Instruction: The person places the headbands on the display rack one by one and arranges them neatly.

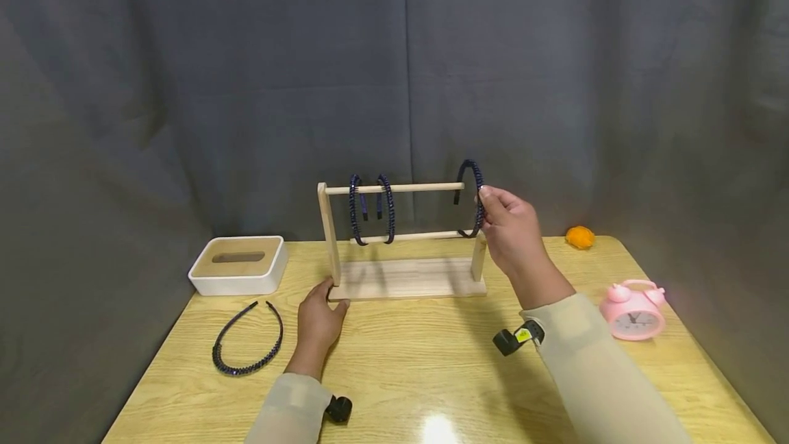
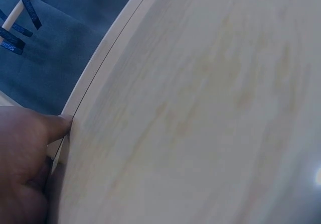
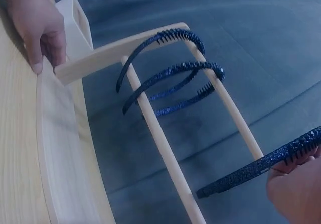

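A wooden headband rack (image 1: 407, 278) with two horizontal rods stands on the table. Its base corner at the left is gripped by my left hand (image 1: 318, 318), thumb on the front edge. Toward the left of the rods hang two dark blue beaded headbands (image 1: 353, 211), (image 1: 391, 218). At the rods' right end, my right hand (image 1: 510, 225) pinches another dark blue headband (image 1: 470, 164) by its side. In the right wrist view that held headband (image 3: 241, 176) crosses the tip of the upper rod. One more headband (image 1: 236, 371) lies flat on the table at the left.
A white tissue box (image 1: 237, 285) with a wooden lid sits at the back left. On the right are a pink alarm clock (image 1: 637, 325) and, farther back, a small orange object (image 1: 580, 237). A dark curtain (image 1: 407, 88) hangs behind the table.
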### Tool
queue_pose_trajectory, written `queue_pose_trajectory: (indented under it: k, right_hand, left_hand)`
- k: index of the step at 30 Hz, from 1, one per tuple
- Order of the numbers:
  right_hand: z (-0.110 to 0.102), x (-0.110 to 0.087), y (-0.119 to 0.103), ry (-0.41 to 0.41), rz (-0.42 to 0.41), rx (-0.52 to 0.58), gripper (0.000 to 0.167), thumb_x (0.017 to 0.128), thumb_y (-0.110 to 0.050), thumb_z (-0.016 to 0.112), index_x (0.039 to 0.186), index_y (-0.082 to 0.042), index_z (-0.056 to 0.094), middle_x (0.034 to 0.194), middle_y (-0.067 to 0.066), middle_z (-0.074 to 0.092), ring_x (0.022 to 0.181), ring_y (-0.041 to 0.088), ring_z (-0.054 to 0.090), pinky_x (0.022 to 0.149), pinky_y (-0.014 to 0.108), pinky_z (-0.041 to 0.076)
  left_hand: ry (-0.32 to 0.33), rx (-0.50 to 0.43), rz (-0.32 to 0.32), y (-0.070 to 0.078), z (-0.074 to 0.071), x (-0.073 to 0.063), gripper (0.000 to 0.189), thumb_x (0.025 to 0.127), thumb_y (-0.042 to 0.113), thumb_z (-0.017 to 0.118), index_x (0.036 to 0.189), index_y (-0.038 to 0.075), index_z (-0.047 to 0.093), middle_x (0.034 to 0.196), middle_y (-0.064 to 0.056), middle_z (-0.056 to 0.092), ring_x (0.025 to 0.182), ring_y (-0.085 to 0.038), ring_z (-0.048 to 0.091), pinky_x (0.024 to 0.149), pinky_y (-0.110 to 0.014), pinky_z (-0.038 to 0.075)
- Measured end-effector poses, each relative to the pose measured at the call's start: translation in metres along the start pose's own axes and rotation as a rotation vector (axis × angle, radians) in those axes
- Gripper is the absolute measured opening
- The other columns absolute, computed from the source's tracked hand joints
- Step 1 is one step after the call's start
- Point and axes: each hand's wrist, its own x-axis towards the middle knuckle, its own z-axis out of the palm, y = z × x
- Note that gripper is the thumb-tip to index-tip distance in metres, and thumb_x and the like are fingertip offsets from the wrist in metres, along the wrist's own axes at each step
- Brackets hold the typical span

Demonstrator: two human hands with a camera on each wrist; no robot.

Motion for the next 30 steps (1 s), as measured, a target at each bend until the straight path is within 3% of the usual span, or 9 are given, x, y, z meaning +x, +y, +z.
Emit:
queue_pose_trajectory:
  k: [3,10,15,19,30]
  right_hand:
    - [0.009,0.002,-0.001,-0.002,0.044,-0.01,0.022,0.115,-0.023,0.058,0.125,-0.004,0.064,0.102,-0.003,0.063,0.088,0.006,0.058,0.081,0.017,0.055]
    - [0.035,0.01,0.013,-0.003,0.132,0.023,0.02,0.115,-0.023,0.059,0.115,-0.005,0.066,0.09,-0.005,0.061,0.074,0.006,0.048,0.069,0.019,0.048]
    - [0.049,0.012,0.032,-0.014,0.182,0.005,0.033,0.115,-0.023,0.058,0.135,0.002,0.064,0.093,-0.005,0.059,0.078,0.006,0.049,0.071,0.019,0.048]
    - [0.058,0.016,0.043,-0.023,0.182,-0.034,0.046,0.115,-0.023,0.058,0.148,0.009,0.057,0.094,-0.004,0.055,0.079,0.006,0.048,0.07,0.018,0.045]
    - [0.072,0.027,0.049,-0.037,0.171,-0.07,0.045,0.115,-0.026,0.059,0.147,0.006,0.061,0.099,0.001,0.062,0.082,0.008,0.055,0.068,0.018,0.048]
  left_hand:
    - [0.006,0.003,0.006,0.0,-0.001,0.0,0.064,0.101,0.02,0.081,0.157,0.001,0.056,0.159,-0.024,0.058,0.142,-0.047,0.06,0.117,-0.059,0.053]
    - [0.009,0.013,0.01,0.0,-0.003,0.001,0.063,0.101,0.019,0.08,0.157,0.001,0.056,0.159,-0.025,0.058,0.142,-0.048,0.06,0.116,-0.061,0.053]
    - [0.007,0.008,0.007,-0.003,-0.001,-0.001,0.063,0.101,0.019,0.08,0.156,0.001,0.057,0.158,-0.024,0.059,0.14,-0.047,0.062,0.115,-0.059,0.054]
    - [0.015,0.001,0.014,-0.005,0.0,-0.002,0.061,0.101,0.018,0.08,0.155,0.001,0.058,0.155,-0.025,0.061,0.138,-0.047,0.063,0.114,-0.06,0.055]
    - [0.024,-0.014,0.008,-0.002,0.003,-0.004,0.062,0.1,0.019,0.082,0.155,0.003,0.059,0.156,-0.022,0.061,0.139,-0.045,0.063,0.114,-0.058,0.055]
